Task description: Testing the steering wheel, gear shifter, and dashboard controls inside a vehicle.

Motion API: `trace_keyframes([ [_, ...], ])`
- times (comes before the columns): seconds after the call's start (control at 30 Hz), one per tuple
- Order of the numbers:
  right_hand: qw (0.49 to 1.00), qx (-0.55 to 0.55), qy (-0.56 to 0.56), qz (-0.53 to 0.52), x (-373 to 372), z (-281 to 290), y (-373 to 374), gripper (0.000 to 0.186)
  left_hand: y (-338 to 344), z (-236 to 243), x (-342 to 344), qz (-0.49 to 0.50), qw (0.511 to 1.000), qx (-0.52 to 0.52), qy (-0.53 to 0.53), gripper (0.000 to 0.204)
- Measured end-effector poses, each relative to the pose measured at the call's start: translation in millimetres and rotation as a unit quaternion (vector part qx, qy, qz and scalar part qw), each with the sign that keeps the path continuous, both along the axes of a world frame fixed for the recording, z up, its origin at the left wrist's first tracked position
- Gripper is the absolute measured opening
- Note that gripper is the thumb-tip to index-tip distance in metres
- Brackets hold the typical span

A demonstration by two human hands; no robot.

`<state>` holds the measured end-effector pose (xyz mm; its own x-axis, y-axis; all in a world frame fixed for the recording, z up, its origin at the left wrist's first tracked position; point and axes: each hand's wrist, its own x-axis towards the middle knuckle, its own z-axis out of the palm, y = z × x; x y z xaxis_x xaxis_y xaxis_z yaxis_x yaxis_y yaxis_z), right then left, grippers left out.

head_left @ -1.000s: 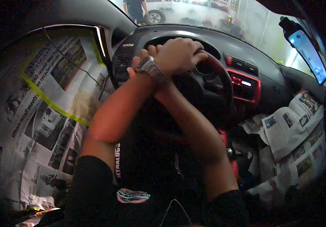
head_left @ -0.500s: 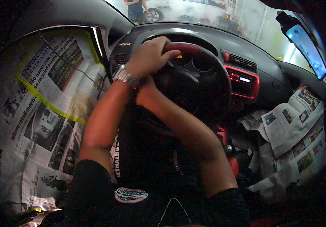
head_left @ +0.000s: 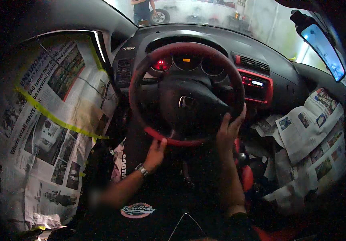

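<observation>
A red and black steering wheel (head_left: pixel 186 45) faces me, with a dark hub at its middle. My left hand (head_left: pixel 155 156), with a metal-banded watch (head_left: pixel 141 169) on the wrist, is closed on the lower left of the rim, thumb lying on the red part. At the lower right, my right hand (head_left: pixel 230 130) grips the dark rim, its thumb on the near side and fingers along the outer edge. Behind the wheel, the instrument cluster (head_left: pixel 186 62) shows red and orange lights.
Newspaper (head_left: pixel 56 132) edged with yellow tape covers the door at left. More newspaper sheets (head_left: pixel 307 128) lie at right. A lit car stereo (head_left: pixel 255 83) sits in a red-trimmed panel. A rear-view mirror (head_left: pixel 323 50) hangs top right. Beyond the windshield, a person (head_left: pixel 143 10) stands by a wheel (head_left: pixel 161 16).
My crossed arms have come apart. The left hand went from the top of the wheel to its lower left; the right hand moved to the lower right. The instrument cluster has come into fuller view.
</observation>
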<state>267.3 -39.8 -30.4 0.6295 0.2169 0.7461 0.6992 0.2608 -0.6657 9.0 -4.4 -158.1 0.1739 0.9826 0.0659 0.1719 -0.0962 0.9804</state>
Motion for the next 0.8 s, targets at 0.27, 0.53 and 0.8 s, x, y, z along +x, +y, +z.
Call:
trace_keyframes([
  [0.27,0.985,-0.078,-0.133,0.076,54,50,39,0.038,103,129,-38,0.076,0.976,0.204,0.018,0.054],
  [0.53,0.853,-0.512,-0.098,0.028,195,-68,-73,0.055,127,113,-22,0.169,0.963,0.206,0.032,0.063],
  [0.8,0.949,-0.278,-0.124,-0.084,204,-262,-94,0.037,124,109,-18,0.199,0.957,0.212,0.007,0.052],
])
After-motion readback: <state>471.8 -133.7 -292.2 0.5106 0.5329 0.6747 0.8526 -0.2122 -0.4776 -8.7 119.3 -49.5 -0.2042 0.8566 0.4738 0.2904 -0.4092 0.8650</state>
